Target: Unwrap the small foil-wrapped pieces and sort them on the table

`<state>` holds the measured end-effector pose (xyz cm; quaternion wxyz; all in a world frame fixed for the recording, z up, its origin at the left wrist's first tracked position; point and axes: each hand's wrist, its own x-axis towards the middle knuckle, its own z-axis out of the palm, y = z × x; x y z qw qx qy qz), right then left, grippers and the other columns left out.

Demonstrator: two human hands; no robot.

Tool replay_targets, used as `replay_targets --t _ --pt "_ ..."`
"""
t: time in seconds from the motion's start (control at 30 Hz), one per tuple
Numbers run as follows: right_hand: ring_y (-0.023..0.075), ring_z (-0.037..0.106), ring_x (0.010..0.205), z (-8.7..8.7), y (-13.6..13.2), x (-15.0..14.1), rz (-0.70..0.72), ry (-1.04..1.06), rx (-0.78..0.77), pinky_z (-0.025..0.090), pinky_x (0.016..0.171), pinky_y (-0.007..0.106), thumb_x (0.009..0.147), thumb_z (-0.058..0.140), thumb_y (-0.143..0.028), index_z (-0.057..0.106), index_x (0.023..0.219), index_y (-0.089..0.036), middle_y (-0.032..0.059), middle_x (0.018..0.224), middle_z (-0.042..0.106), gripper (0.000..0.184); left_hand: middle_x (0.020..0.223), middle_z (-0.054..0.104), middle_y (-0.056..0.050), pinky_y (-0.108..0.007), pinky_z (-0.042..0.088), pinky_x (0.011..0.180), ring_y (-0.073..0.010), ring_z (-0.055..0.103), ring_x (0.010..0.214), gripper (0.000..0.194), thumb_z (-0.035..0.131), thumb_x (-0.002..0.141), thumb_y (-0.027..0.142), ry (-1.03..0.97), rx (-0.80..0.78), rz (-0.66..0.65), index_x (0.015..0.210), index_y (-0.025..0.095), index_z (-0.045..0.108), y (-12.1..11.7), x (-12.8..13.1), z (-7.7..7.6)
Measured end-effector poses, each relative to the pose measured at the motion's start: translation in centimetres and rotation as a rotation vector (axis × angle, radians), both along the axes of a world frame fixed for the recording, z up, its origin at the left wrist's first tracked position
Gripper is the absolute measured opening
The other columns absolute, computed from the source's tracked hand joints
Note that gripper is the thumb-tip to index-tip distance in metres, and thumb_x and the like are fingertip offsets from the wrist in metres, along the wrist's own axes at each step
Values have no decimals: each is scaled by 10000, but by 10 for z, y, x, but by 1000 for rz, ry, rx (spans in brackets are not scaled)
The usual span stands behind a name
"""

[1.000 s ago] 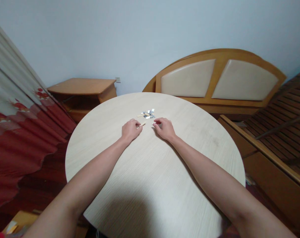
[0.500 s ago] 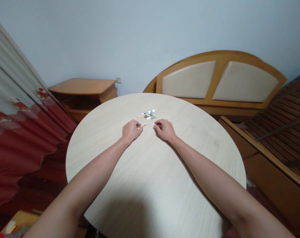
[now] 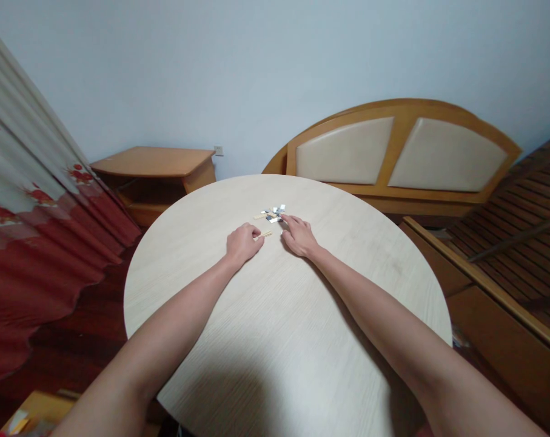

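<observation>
My left hand (image 3: 244, 243) is closed, its thumb and fingertips pinching a thin pale wooden strip (image 3: 266, 233) that points to the right just above the table. My right hand (image 3: 299, 235) has its thumb and index finger apart, with the index finger stretched to the near right side of a small pile of flat pieces (image 3: 271, 216). White, dark and wood-coloured pieces overlap in that pile. A tiny white spot shows by the right thumb; whether it is a separate piece I cannot tell.
The round pale wood table (image 3: 275, 315) lies under both arms. Behind it stand a low wooden cabinet (image 3: 154, 161) and a headboard with cream panels (image 3: 342, 152). A red and white curtain (image 3: 38, 230) hangs at left; a slatted bed frame (image 3: 520, 230) is at right.
My right hand has opened from a pinch on a small white piece and its index finger has reached forward to the pile. The left hand keeps its strip. The view has shifted slightly.
</observation>
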<state>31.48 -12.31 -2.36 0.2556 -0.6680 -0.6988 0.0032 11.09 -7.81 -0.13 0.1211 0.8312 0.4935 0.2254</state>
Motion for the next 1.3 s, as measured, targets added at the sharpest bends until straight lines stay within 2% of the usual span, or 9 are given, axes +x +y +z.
replay_targets --t 0.17,0.47,0.57,0.7,0.87,0.97,1.07,1.13,1.3 --pt "332 393 1451 3 1 -2 4 -61 -59 290 1163 538 946 348 -279 461 1488 -98 175 1524 515 583 1098 749 -34 -310 508 843 -229 679 1023 210 645 867 351 4 -17 3 1003 240 759 0 -1 0" --pt "339 576 1206 1 -15 9 -198 -21 41 367 1056 513 856 469 -113 598 1338 -104 187 1265 695 499 1112 746 -50 -319 511 823 -244 680 1037 213 642 861 329 -22 -23 -30 1015 227 749 -1 -2 0" --pt "316 609 1111 -6 -18 23 -248 0 50 419 982 459 834 499 -69 662 1246 -141 154 1180 724 449 1139 737 -57 -323 514 839 -246 678 1048 226 633 868 322 -13 -29 -42 1039 222 741 -2 -3 1" --pt "242 652 934 -10 -20 42 -163 42 23 476 886 358 827 539 -53 709 1126 -154 109 1018 736 359 1166 724 -66 -320 514 847 -247 673 1059 255 635 876 338 15 -36 -46 1077 211 726 -4 -5 2" --pt "263 662 949 -4 -27 56 -261 -15 27 503 861 372 841 720 -316 683 1199 -135 154 1100 696 403 1152 716 -66 -317 512 837 -244 666 1053 270 635 874 343 32 -30 -62 1095 208 711 -5 -8 3" --pt "282 676 861 0 -31 60 -335 -46 -94 508 764 374 835 742 -393 746 1009 -133 175 1010 712 313 1126 716 -59 -313 506 818 -238 667 1030 277 643 863 333 30 -33 -60 1102 207 704 -5 -9 3" --pt "247 675 772 1 -31 61 -293 -18 -126 490 706 333 851 693 -221 749 817 -159 133 852 731 90 1105 714 -53 -308 501 806 -231 669 1004 280 654 856 334 21 -38 -57 1104 212 701 -6 -9 3" --pt "227 670 746 1 -30 58 -248 1 -92 484 706 314 832 669 -137 736 763 -168 112 796 728 102 1095 713 -52 -308 500 802 -229 670 991 285 658 856 338 16 -44 -54 1110 215 700 -5 -9 4" --pt "215 663 852 4 -30 32 -113 64 60 488 768 310 907 566 -183 723 898 -177 105 949 738 157 1106 722 -56 -311 504 839 -222 668 1013 276 643 887 302 -13 -15 -150 1140 211 706 -9 -6 7"
